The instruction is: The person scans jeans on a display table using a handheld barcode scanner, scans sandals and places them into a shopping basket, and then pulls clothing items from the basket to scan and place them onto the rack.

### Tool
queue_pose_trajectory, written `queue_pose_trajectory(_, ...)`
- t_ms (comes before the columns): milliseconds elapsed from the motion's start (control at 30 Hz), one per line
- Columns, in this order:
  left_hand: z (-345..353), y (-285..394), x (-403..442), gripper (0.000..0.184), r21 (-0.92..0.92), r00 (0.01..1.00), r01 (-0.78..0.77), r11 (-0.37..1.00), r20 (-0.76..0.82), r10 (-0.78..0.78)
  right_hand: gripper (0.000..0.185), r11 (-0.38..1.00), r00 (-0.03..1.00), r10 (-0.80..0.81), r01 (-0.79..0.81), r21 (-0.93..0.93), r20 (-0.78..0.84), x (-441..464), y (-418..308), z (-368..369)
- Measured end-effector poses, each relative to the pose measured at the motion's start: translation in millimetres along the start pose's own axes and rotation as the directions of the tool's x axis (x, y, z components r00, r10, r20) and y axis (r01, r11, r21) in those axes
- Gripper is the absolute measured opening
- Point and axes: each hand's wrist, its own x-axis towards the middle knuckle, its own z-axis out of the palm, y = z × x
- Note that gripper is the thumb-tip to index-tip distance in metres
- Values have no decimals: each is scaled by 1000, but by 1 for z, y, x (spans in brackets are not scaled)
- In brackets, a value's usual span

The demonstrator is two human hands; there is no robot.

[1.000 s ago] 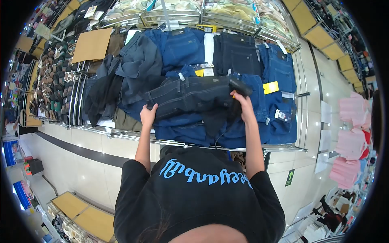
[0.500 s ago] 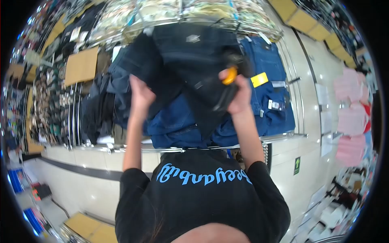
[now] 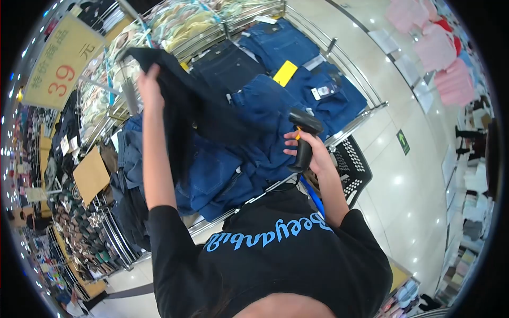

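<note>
Over piled blue jeans (image 3: 265, 100) on a metal rack (image 3: 356, 122), a dark garment (image 3: 196, 103), blurred, held up and pinched in the left grip (image 3: 151, 87), the right grip (image 3: 318, 154) wrapped around a black handheld scanner (image 3: 304, 150), a yellow tag (image 3: 285, 73) beyond

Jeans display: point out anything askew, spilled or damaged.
Below the dark garment in the left hand, blue jeans lie bunched and overlapping, odd against the flatter blue pair at the back. No spill or damage shows.
</note>
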Motion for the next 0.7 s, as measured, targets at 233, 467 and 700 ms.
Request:
queue_pose_trajectory(233, 39, 55, 64, 24, -81, 929, -363, 928, 41, 367, 28, 989, 983, -52, 76, 128, -177, -15, 20, -23)
queue_pose_trajectory(467, -27, -150, -47, 44, 708, 842, -209, 675, 481, -244, 34, 991, 1000, -24, 22, -132, -10, 40, 13, 4)
queue_pose_trajectory(700, -68, -131, -247, 68, 869, 838, -476, 134, 495, -231, 37, 507, 949, -284, 270, -819, 137, 118, 14, 41)
